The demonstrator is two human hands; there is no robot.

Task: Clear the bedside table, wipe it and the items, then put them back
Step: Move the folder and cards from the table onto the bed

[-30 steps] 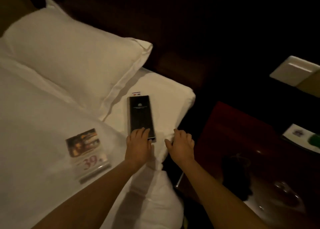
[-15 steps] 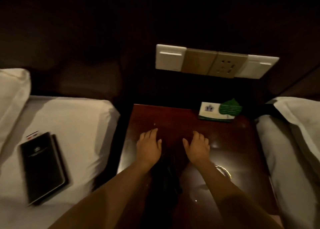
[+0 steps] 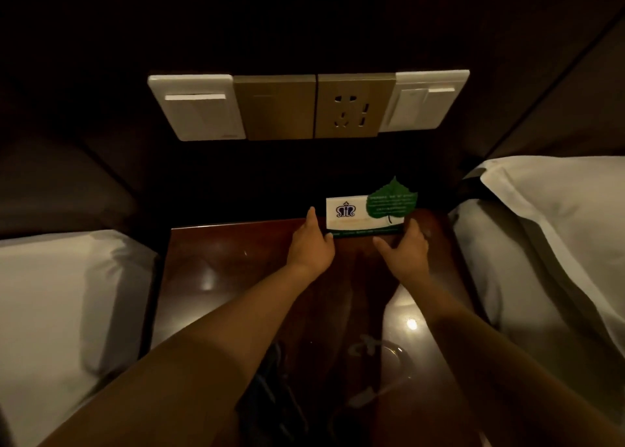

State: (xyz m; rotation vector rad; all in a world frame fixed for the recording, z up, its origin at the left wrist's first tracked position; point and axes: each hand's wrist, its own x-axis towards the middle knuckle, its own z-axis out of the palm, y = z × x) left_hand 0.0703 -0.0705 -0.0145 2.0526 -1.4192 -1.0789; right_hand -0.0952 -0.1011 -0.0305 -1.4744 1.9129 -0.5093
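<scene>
A white card with a green leaf shape and a blue crest (image 3: 367, 213) stands at the back edge of the dark glossy wooden bedside table (image 3: 216, 264). My left hand (image 3: 309, 245) holds the card's left end, fingers up along its side. My right hand (image 3: 402, 250) grips its right lower edge. A dark cloth (image 3: 270, 389) lies on the table near its front, partly hidden under my left forearm. A glass ashtray (image 3: 389, 365) sits at the front right, half covered by my right arm.
A wall panel with two white switches and a gold socket (image 3: 351, 108) is above the table. White beds flank the table: one mattress at left (image 3: 67, 294), a pillow at right (image 3: 558, 216). The room is dim.
My view swung from the left bed to the bedside table. Both hands left the black folder on the bed, crossed the tabletop and reached back to take hold of the leaf card.
</scene>
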